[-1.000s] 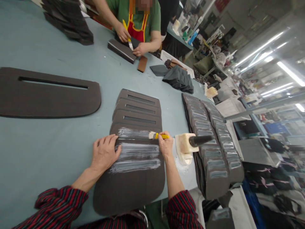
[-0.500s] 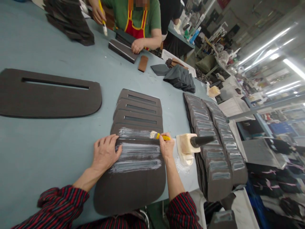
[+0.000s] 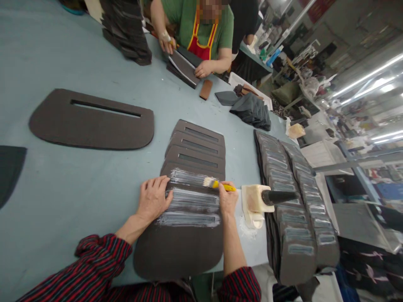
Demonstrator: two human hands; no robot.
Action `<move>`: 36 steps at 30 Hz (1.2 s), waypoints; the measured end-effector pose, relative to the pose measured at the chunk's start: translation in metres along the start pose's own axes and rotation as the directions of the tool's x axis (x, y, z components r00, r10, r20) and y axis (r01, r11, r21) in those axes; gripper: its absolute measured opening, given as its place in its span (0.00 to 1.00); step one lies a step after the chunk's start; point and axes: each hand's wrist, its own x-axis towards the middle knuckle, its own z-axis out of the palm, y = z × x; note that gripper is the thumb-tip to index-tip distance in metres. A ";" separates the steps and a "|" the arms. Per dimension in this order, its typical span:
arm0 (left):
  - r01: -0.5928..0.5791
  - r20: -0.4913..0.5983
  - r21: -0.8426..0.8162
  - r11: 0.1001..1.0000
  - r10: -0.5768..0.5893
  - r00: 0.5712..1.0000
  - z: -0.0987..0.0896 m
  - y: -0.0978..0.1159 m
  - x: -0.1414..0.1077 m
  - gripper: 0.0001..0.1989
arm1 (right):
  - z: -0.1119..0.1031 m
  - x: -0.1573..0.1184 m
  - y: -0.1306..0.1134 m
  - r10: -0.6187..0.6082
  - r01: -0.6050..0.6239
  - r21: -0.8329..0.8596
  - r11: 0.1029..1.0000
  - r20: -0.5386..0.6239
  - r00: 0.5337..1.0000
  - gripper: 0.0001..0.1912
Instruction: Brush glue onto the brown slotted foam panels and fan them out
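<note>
Overlapping dark slotted panels (image 3: pixel 182 247) lie in a staggered row in front of me, the nearer slots ringed with whitish glue. My left hand (image 3: pixel 154 196) rests with its fingers spread on the left edge of the row, holding nothing. In my right hand (image 3: pixel 228 197) is a yellow-handled brush (image 3: pixel 225 186), pinched between thumb and fingers. Its pale bristles touch the right part of the fourth slot from the far end. Just right of that hand stands a cream glue container (image 3: pixel 256 199) with a black, rod-like part sticking out.
Two rows of glued panels (image 3: pixel 297 260) lie at the right. A single slotted panel (image 3: pixel 94 126) is at the left on the table (image 3: pixel 78 184). Across it, a person in a green shirt handles dark pieces (image 3: pixel 185 67). Dark stacks (image 3: pixel 252 110) lie farther back.
The whole view has shifted, so the table items appear farther right. My right hand and brush stay near the same slot's right part. The other person's brush hand has lowered to the dark pieces.
</note>
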 end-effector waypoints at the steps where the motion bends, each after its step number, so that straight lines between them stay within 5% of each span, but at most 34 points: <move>1: 0.008 -0.003 -0.012 1.000 -0.008 1.000 0.000 -0.001 0.000 0.20 | -0.013 0.006 0.006 0.007 -0.011 -0.063 0.998 -0.060 0.998 0.10; 5: 0.040 0.003 -0.090 0.995 -0.039 0.999 -0.007 -0.006 0.000 0.19 | -0.023 0.001 -0.003 -0.042 0.036 -0.071 0.997 -0.084 0.996 0.11; 10: 0.001 -0.023 -0.136 0.991 -0.004 1.000 -0.022 -0.011 -0.017 0.16 | 0.026 -0.043 -0.046 -0.074 0.055 0.137 0.989 0.135 0.988 0.11; 15: -0.067 0.017 -0.067 0.995 0.068 0.998 -0.015 -0.009 -0.037 0.17 | 0.061 -0.059 -0.061 -0.115 0.066 0.185 0.980 0.268 0.957 0.09; 20: -0.062 0.033 -0.018 0.998 0.062 0.998 -0.009 -0.008 -0.039 0.19 | 0.071 -0.056 -0.069 -0.129 0.130 -0.001 0.992 0.107 0.986 0.08; 22: -0.063 0.033 -0.010 0.998 0.063 0.997 -0.009 -0.008 -0.039 0.19 | 0.074 -0.058 -0.073 -0.196 0.197 0.013 0.980 0.146 0.970 0.08; 26: -0.073 0.035 0.008 0.997 0.072 0.997 -0.008 -0.008 -0.040 0.19 | 0.055 -0.046 -0.051 -0.131 0.122 0.059 0.991 0.207 0.969 0.08; 32: -0.068 0.032 0.039 0.997 0.067 0.997 -0.006 -0.007 -0.042 0.18 | -0.023 -0.002 0.001 -0.002 -0.022 -0.204 0.979 -0.119 0.993 0.07; 36: -0.081 0.026 0.066 0.995 0.079 0.997 -0.004 -0.005 -0.042 0.18 | 0.003 -0.029 -0.026 -0.107 0.103 -0.056 0.993 -0.066 0.992 0.08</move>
